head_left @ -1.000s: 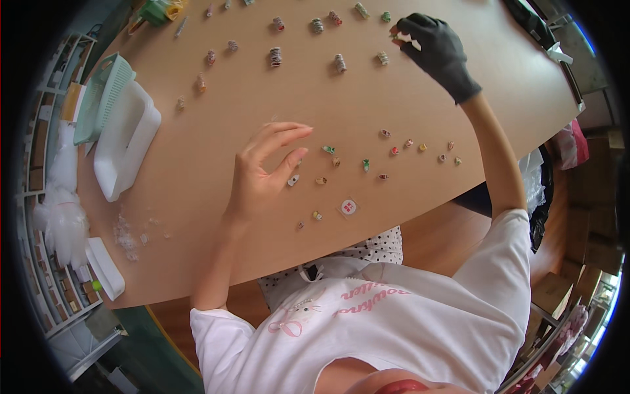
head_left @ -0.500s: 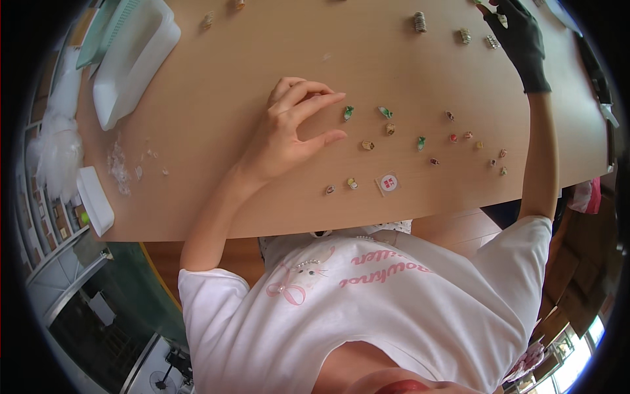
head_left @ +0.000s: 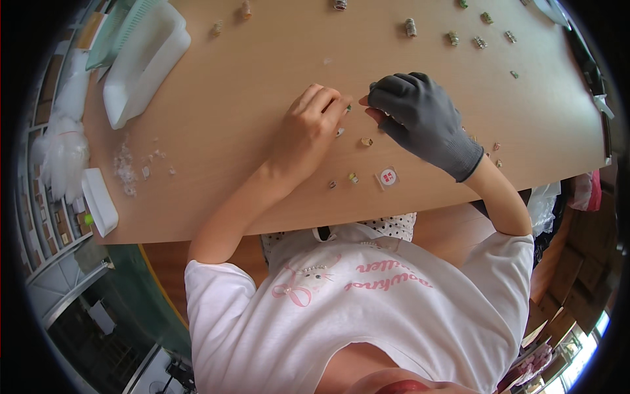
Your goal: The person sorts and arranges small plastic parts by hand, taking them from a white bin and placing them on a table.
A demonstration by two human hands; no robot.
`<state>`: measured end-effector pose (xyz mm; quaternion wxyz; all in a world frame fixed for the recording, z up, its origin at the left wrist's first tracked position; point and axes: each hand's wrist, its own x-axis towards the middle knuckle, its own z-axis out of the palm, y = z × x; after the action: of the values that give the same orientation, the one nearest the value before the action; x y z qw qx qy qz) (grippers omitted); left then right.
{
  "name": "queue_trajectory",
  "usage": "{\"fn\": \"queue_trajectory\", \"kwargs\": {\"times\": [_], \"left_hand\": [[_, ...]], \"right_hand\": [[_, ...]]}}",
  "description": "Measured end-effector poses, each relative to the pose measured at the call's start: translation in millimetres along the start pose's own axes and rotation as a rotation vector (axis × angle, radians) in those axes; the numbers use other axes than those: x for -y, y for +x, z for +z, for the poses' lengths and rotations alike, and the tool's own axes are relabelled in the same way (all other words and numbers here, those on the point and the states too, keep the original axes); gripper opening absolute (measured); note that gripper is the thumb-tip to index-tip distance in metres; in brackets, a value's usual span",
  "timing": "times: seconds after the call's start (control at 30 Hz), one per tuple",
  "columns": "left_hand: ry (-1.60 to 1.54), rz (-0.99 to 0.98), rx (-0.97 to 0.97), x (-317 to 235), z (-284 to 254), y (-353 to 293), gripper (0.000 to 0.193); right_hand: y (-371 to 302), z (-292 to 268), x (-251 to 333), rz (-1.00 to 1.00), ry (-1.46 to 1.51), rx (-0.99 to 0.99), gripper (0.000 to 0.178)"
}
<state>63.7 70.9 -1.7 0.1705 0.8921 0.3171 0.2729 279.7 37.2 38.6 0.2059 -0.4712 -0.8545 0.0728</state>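
Note:
My bare left hand (head_left: 315,125) is closed over the middle of the table, its fingertips pinched at a small green ring-like trinket (head_left: 348,108) that is mostly hidden. A small whitish piece (head_left: 340,132) shows just under those fingers. Close by on the right, my right hand (head_left: 417,118) wears a dark grey glove with bare thumb and fingertips. Its fingers curl together, and whatever they hold is hidden. Between the hands and nearer me lies a gold-brown trinket (head_left: 366,142). The glove covers several other small pieces.
Stacks of rings, among them a silver one (head_left: 411,27) and a greenish one (head_left: 453,39), stand at the far right. A square card (head_left: 387,177) lies near the front edge. White bins (head_left: 141,69), plastic scraps (head_left: 123,167) and a small white tray (head_left: 100,202) sit left.
My gloved right hand has come from the far right to the middle, beside the left. My left hand has moved slightly right and closed its fingers at the green trinket.

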Motion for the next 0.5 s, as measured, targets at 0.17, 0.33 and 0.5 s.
{"fn": "queue_trajectory", "kwargs": {"times": [0.17, 0.33, 0.5], "left_hand": [[-0.095, -0.074, -0.062, -7, -7, 4, 0.028], [-0.213, -0.010, -0.185, -16, -11, 6, 0.036], [-0.181, 0.086, -0.258, -16, -11, 5, 0.041]], "right_hand": [[-2, 5, -4, 0.050, 0.039, -0.089, 0.017], [4, -1, 26, 0.161, 0.233, -0.130, 0.016], [1, 14, 42, 0.308, 0.295, -0.293, 0.007]]}}
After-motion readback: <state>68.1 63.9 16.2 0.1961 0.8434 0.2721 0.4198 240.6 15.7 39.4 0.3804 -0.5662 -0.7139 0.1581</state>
